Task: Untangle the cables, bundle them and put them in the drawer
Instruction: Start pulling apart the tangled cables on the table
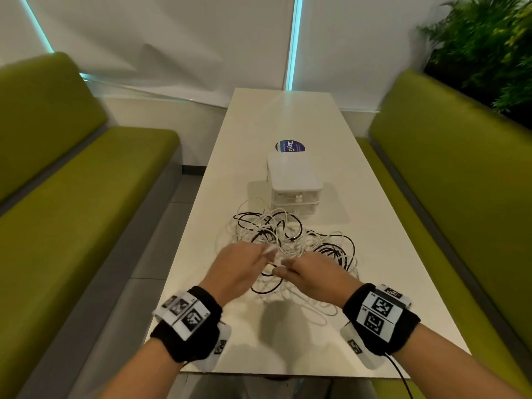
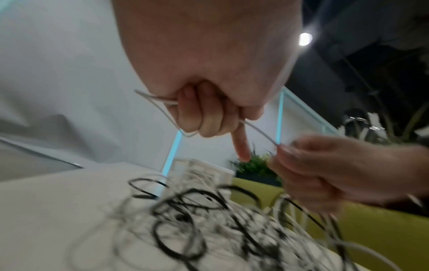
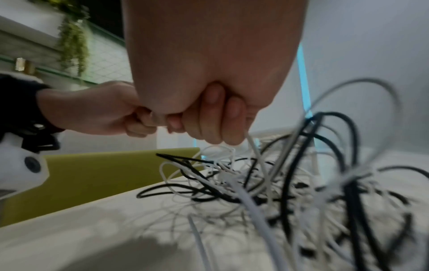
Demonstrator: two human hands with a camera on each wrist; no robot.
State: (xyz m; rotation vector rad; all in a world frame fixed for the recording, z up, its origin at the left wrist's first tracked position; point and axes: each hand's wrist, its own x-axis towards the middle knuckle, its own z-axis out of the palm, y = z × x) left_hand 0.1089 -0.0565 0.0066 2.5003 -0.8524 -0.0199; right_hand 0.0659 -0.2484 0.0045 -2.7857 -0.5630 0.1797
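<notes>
A tangle of black and white cables [image 1: 290,243] lies on the white table [image 1: 374,226], just in front of a small white drawer unit [image 1: 293,182] whose drawers look closed. Both hands hover over the near side of the heap. My left hand [image 1: 244,266] curls its fingers round a white cable [image 2: 260,130], index finger pointing down. That same strand runs across to my right hand [image 1: 305,272], which grips it along with other strands [image 3: 253,146] rising from the tangle [image 3: 290,183]. The right hand [image 2: 301,159] is also visible in the left wrist view.
Green benches [image 1: 72,197] [image 1: 449,174] flank the narrow table on both sides. A round blue sticker [image 1: 289,146] lies on the tabletop behind the drawer unit. A plant [image 1: 489,44] stands at the far right. The near table edge [image 1: 288,372] lies under my wrists.
</notes>
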